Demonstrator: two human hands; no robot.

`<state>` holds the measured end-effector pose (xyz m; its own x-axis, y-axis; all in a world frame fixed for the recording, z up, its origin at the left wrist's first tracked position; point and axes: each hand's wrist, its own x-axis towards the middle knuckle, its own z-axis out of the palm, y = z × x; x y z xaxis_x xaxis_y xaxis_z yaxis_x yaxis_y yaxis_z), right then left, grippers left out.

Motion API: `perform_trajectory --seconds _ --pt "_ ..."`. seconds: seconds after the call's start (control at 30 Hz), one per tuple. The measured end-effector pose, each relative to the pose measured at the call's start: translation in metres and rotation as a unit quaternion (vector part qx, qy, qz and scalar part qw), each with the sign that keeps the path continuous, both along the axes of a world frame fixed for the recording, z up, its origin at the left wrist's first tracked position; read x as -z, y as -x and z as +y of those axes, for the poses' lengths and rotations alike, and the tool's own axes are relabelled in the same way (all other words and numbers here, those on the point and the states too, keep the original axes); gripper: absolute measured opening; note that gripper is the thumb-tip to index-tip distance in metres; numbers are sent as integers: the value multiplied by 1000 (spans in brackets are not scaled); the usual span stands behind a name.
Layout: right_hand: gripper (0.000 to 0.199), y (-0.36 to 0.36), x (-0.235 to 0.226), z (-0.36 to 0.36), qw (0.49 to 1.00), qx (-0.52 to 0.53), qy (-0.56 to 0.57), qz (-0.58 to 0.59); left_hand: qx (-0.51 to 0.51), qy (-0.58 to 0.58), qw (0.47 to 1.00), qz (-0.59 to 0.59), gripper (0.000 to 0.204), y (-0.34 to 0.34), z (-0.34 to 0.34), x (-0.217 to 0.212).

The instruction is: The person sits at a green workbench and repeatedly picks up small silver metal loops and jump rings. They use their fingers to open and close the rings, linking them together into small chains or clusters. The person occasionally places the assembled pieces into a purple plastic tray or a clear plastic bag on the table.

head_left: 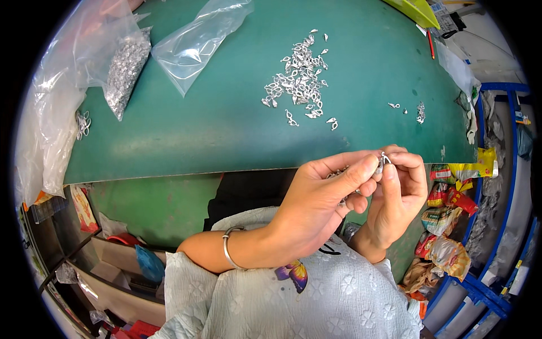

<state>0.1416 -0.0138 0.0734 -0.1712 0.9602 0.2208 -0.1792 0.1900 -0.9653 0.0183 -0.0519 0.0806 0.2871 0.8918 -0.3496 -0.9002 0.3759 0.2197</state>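
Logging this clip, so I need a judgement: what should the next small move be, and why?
Perhaps the right hand should adjust the silver piece slightly, with the left hand curled: both hands' fingertips meet there, and other pieces inside the left hand could spill.

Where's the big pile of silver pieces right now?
Head view, upper middle: the pile lies on the green tabletop, right of the clear plastic bag and beyond the left hand.

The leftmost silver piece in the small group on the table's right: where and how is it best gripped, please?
Probably pinch the silver piece across its middle, from above on the near side: it lies lengthwise left to right, offering two long edges, and its neighbours sit to the right.
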Motion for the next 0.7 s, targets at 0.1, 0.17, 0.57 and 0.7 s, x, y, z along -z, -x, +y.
perform_trajectory --seconds 0.1,0.17,0.57,0.7 --pt "15 1 0 1 1000 -2 -1 1 2 7 1000 11 31 0 1 1" --pt "17 1 2 1 999 10 -34 -15 9 12 1000 20 29 0 2 -1" --pt "27 -1 -4 6 929 100 -265 -239 25 -39 998 40 25 10 5 5" --pt "27 -1 -7 4 928 100 -264 -245 35 -45 998 18 25 12 6 6"
